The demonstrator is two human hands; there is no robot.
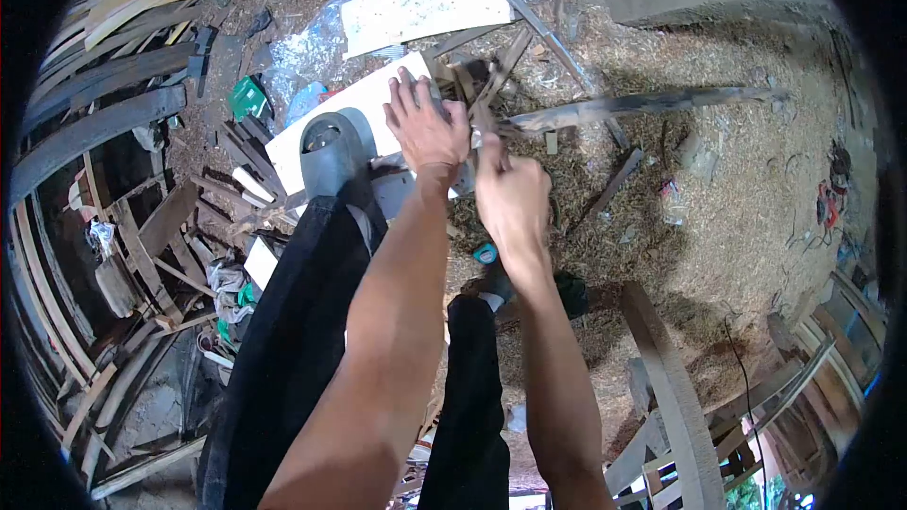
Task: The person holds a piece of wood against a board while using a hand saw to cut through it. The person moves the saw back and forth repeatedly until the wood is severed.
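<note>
My left hand lies with fingers stretched over the upper end of a white board, its thumb toward the right. Close beside it, my right hand is closed, with a narrow piece showing above its fingers; I cannot tell what it grips. A grey shoe on my foot rests on the same board, left of my left hand. Just beyond my right hand, a long dark strip of wood reaches to the right. Small wood pieces lie past the board's end.
Wood shavings cover the ground at right. A white panel lies ahead, with a narrow wooden strip across its end. Wood lengths are piled at left. A turquoise tape measure is near my other foot. A thick beam stands lower right.
</note>
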